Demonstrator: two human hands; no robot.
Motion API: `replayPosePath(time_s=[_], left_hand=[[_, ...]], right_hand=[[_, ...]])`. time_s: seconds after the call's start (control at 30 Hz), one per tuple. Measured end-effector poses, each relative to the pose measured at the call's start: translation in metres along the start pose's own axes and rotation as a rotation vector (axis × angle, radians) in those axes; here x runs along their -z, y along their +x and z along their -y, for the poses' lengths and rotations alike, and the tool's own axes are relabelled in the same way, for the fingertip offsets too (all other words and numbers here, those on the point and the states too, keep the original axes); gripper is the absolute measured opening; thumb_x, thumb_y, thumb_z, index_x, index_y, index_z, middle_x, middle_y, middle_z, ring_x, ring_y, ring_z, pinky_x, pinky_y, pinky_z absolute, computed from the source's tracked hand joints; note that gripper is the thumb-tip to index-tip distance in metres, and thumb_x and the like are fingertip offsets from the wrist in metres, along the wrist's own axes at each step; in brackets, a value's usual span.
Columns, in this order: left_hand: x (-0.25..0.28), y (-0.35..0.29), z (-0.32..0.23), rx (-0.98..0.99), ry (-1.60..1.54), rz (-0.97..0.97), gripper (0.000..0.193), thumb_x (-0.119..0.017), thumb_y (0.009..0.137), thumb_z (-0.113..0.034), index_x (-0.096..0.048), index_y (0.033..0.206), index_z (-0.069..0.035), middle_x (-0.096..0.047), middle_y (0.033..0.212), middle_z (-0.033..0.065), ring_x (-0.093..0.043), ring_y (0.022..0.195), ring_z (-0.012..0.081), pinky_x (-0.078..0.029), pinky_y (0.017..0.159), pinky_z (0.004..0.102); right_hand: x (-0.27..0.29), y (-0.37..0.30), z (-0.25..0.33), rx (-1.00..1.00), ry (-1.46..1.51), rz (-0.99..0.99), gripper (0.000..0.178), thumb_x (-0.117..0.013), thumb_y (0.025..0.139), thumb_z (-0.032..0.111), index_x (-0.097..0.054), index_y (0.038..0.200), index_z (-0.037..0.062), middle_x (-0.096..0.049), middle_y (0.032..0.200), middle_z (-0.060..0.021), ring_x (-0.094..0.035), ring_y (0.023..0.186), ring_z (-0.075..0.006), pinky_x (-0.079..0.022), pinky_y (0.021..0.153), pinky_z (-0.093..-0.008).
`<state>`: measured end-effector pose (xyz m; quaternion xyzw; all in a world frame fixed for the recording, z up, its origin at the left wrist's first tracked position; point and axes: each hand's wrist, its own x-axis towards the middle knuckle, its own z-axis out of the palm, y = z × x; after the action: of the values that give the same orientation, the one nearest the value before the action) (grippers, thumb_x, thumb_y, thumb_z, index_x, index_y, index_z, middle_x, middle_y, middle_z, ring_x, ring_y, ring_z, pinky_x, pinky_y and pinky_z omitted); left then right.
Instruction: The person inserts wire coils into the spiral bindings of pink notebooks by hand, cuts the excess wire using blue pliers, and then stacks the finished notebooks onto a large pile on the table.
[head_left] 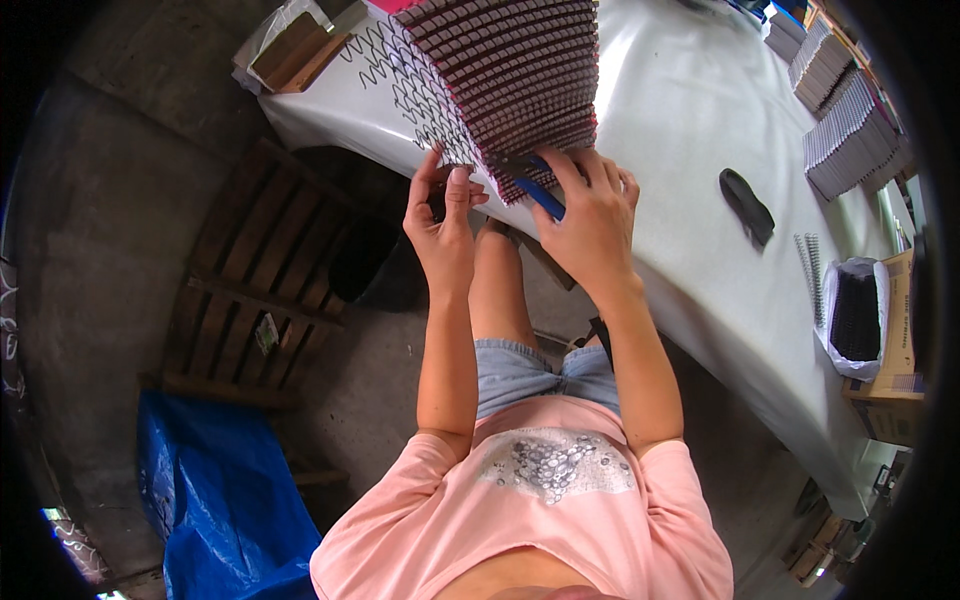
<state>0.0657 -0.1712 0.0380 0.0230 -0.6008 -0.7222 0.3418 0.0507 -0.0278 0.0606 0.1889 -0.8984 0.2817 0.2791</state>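
A tall stack of wire-bound books (515, 75) stands at the table's near edge, its rows of dark binding toward me. Loose zigzag wire ends (400, 85) stick out from its left side. At the lowest of these ends is my left hand (443, 215), thumb and fingers drawn together; whether a wire is between them I cannot make out. My right hand (597, 215) grips a blue-handled cutting tool, likely pliers (541, 197), against the stack's lower corner. The tool's jaws are blurred and partly hidden.
A white cloth covers the table (680, 130). On it lie a dark elongated object (747, 207), stacks of bound books (850, 135), and a bag of black wire binding (856, 312) by a cardboard box (900, 330). A wooden pallet (250, 270) and blue tarp (220, 490) are at left.
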Motion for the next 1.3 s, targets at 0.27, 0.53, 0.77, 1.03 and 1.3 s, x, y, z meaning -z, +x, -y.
replayPosePath(time_s=[0.27,0.53,0.77,1.03,1.3], left_hand=[[0.006,0.002,-0.002,0.111,-0.075,0.069,0.025,-0.058,0.092,-0.015,-0.058,0.109,0.002,-0.061,0.091,0.0053,-0.058,0.072,0.0080,-0.049,0.066,0.0227],[0.005,-0.001,0.002,0.301,-0.440,0.043,0.023,-0.056,0.091,-0.014,-0.057,0.107,0.002,-0.061,0.090,0.0061,-0.059,0.071,0.0110,-0.053,0.064,0.0200],[0.006,0.003,-0.006,0.583,-0.888,0.015,0.036,-0.057,0.087,-0.023,-0.052,0.113,0.001,-0.060,0.101,0.0117,-0.061,0.079,0.0149,-0.056,0.069,0.0203],[0.000,0.015,-0.010,0.293,-0.415,0.006,0.024,-0.063,0.086,-0.007,-0.056,0.107,0.001,-0.059,0.092,0.0055,-0.060,0.075,0.0125,-0.052,0.063,0.0249],[-0.005,0.013,-0.006,0.187,-0.336,0.015,0.021,-0.065,0.086,-0.009,-0.059,0.102,0.002,-0.059,0.086,0.0045,-0.057,0.068,0.0109,-0.048,0.060,0.0249]], right_hand=[[-0.002,0.004,0.005,-0.037,0.027,0.045,0.042,-0.071,0.069,0.016,-0.060,0.109,0.0153,-0.060,0.099,-0.0047,-0.058,0.095,-0.0261,-0.041,0.081,-0.0414],[-0.005,0.005,-0.004,-0.096,0.154,0.154,0.038,-0.071,0.071,0.017,-0.061,0.107,0.0170,-0.063,0.095,-0.0065,-0.060,0.086,-0.0292,-0.045,0.076,-0.0406],[0.004,0.003,-0.001,-0.010,0.049,0.012,0.051,-0.072,0.066,0.018,-0.057,0.115,0.0168,-0.053,0.109,-0.0056,-0.048,0.108,-0.0240,-0.029,0.093,-0.0454],[0.004,0.010,0.011,0.012,-0.045,0.007,0.050,-0.071,0.068,0.017,-0.057,0.116,0.0166,-0.055,0.107,-0.0038,-0.052,0.102,-0.0243,-0.032,0.090,-0.0443],[-0.004,0.010,0.004,0.001,-0.078,0.038,0.041,-0.070,0.069,0.016,-0.060,0.109,0.0197,-0.061,0.092,-0.0020,-0.061,0.080,-0.0240,-0.045,0.068,-0.0360]])
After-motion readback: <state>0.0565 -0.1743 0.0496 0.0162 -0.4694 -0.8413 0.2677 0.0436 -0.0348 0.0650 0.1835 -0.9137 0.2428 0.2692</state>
